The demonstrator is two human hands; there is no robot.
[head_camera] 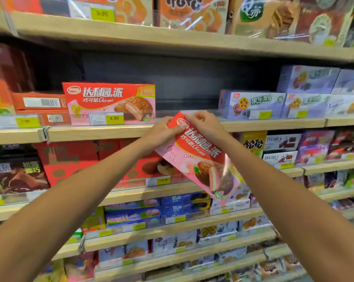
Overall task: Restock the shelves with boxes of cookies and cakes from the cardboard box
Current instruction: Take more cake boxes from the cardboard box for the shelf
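I hold a red and pink chocolate-pie cake box [202, 159] tilted steeply, its top corner up at the edge of a wooden shelf [111, 132]. My left hand [163, 131] grips the box's upper left edge. My right hand [204, 124] pinches its top corner. An identical box [111, 102] stands upright on that shelf, just left of my hands. Between it and the purple boxes [251, 104] to the right, the shelf shows a dark gap [186, 94]. The cardboard box is out of view.
A clear plastic rail with yellow price tags [114, 118] runs along the shelf front. Orange boxes [39, 102] lie stacked at left. The shelf above [172, 40] overhangs the gap. Lower shelves are packed with more cake and cookie boxes.
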